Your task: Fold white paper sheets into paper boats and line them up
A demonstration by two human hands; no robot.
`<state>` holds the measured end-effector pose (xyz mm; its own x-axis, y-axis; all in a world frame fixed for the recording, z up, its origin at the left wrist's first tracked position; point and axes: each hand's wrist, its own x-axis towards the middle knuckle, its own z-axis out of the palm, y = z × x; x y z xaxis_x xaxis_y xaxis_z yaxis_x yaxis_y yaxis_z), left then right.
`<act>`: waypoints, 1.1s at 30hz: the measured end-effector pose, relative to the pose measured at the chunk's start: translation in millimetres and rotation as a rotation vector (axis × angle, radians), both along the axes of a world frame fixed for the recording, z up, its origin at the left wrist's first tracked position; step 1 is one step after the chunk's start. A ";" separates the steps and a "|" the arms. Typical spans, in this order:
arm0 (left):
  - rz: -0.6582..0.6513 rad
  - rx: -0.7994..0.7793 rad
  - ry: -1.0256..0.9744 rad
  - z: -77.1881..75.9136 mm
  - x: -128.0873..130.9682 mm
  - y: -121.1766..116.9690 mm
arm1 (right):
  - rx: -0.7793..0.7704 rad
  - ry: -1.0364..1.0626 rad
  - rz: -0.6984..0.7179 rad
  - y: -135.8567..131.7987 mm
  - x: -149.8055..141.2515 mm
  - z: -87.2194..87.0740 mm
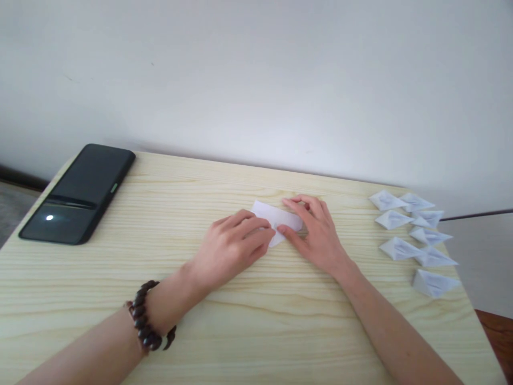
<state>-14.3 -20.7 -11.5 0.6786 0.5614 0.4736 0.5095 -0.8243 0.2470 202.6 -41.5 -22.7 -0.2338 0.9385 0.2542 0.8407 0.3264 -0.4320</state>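
Note:
A small folded piece of white paper (286, 218) lies on the wooden table between my two hands. My left hand (236, 240) is closed over its left part, fingers bent and pressed together, with the fingertips near a crease in the middle. From the other side, my right hand (316, 232) holds the paper, thumb on its lower middle and index finger at the upper right edge. My left hand covers the paper's lower left part. A dark beaded bracelet (142, 315) circles my left wrist.
Several folded white paper pieces (396, 248) with pointed ends stand in two rough columns near the table's right edge. A black smartphone (80, 192) lies at the far left. Behind the pale wooden table (240, 331) rises a white wall (256, 85).

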 end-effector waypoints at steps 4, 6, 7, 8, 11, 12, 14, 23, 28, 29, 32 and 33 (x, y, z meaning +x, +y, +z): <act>0.216 -0.079 0.060 -4.2 0.5 9.8 | -0.002 -0.005 0.033 -1.1 -0.5 0.8; 0.267 -0.095 0.114 -5.8 0.8 11.8 | -0.001 0.005 0.051 -0.7 1.2 1.6; 0.267 -0.103 0.130 -6.3 0.9 12.2 | 0.002 0.011 0.062 -0.6 1.9 1.7; 0.255 -0.111 0.138 -6.6 1.0 12.4 | 0.008 0.018 0.075 -0.5 2.4 1.7; 0.198 -0.139 0.134 -6.6 1.1 12.4 | 0.030 0.035 0.127 -1.1 2.9 0.8; 0.182 -0.150 0.124 -6.4 1.1 12.4 | 0.042 0.037 0.143 -1.6 2.7 0.5; 0.160 -0.170 0.097 -5.6 1.4 12.2 | 0.078 0.033 0.162 -2.7 2.0 -0.1; 0.091 -0.068 0.032 -1.9 -0.2 14.2 | 0.151 0.039 0.074 -3.3 0.5 -2.2; 0.095 -0.142 0.029 -4.0 -4.4 20.2 | 0.117 0.114 0.093 -1.2 1.4 -3.3; 0.092 -0.149 0.029 -4.6 -4.8 20.9 | 0.106 0.123 0.090 -0.8 1.4 -3.2; 0.046 -0.137 0.034 -5.6 -4.7 21.9 | 0.092 0.102 0.079 -0.6 0.6 -2.3; 0.025 -0.116 0.037 -5.4 -4.5 21.9 | 0.103 0.084 0.079 -0.9 0.3 -2.0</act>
<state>-18.7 1.3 -16.9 0.6795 0.6281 0.3791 0.5401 -0.7780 0.3210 203.0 -42.3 -24.8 -0.2794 0.8861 0.3698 0.7732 0.4360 -0.4605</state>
